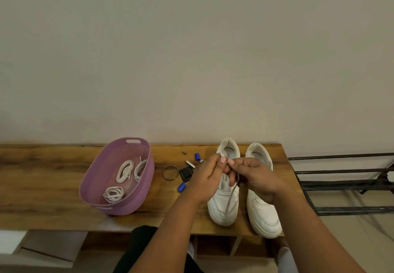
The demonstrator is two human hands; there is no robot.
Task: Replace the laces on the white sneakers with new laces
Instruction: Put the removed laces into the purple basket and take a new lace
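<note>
Two white sneakers stand side by side on the wooden table, toes toward me: the left sneaker (223, 206) and the right sneaker (264, 215). My left hand (205, 179) and my right hand (255, 179) meet above the left sneaker's tongue. Both pinch a grey-white lace (231, 196) that hangs down over that shoe's toe. The hands hide the eyelets. A purple basket (97, 179) at the left holds three coiled white laces (124, 170).
Between basket and shoes lie small items: a dark ring bracelet (170, 173), a black square piece (186, 174), blue caps (181, 187), a metal tube (190, 163). The wooden table (42, 187) backs onto a plain wall. A black metal rack (345, 183) stands at the right.
</note>
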